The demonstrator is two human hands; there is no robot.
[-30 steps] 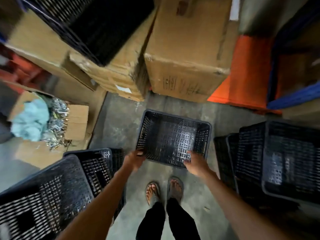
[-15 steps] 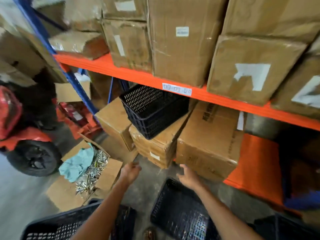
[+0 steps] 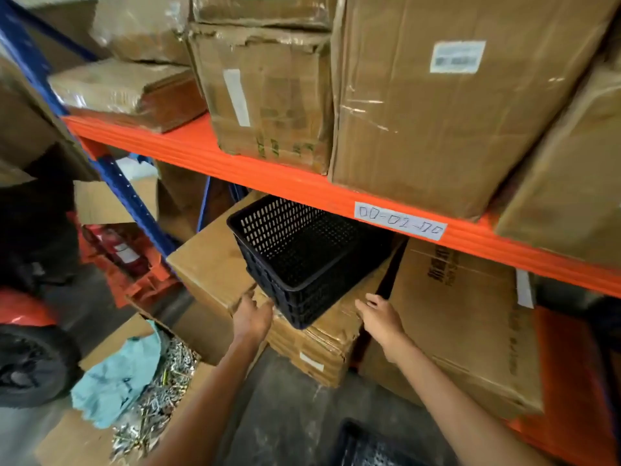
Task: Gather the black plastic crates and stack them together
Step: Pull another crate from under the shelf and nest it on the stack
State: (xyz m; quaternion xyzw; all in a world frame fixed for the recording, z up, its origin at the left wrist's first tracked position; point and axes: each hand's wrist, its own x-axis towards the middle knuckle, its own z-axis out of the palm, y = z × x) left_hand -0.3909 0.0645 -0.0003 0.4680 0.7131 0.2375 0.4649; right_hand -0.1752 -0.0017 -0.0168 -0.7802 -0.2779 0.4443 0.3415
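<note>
A black perforated plastic crate (image 3: pixel 304 257) rests tilted on stacked cardboard boxes under the orange shelf beam. My left hand (image 3: pixel 252 317) is at the crate's near left corner, fingers spread, just touching or almost touching it. My right hand (image 3: pixel 381 319) is open to the right of the crate, over the box top, apart from the crate. The rim of another black crate (image 3: pixel 364 445) shows on the floor at the bottom edge.
An orange shelf beam (image 3: pixel 302 186) carries large cardboard boxes (image 3: pixel 437 105) just above the crate. A blue rack upright (image 3: pixel 111 176) stands left. An open box with a teal cloth (image 3: pixel 117 378) and metal parts lies on the floor. A red vehicle's wheel (image 3: pixel 30 368) is at far left.
My hands let go of the crate on the floor and rose toward the crate on the boxes. The view swung up from the floor to the shelf.
</note>
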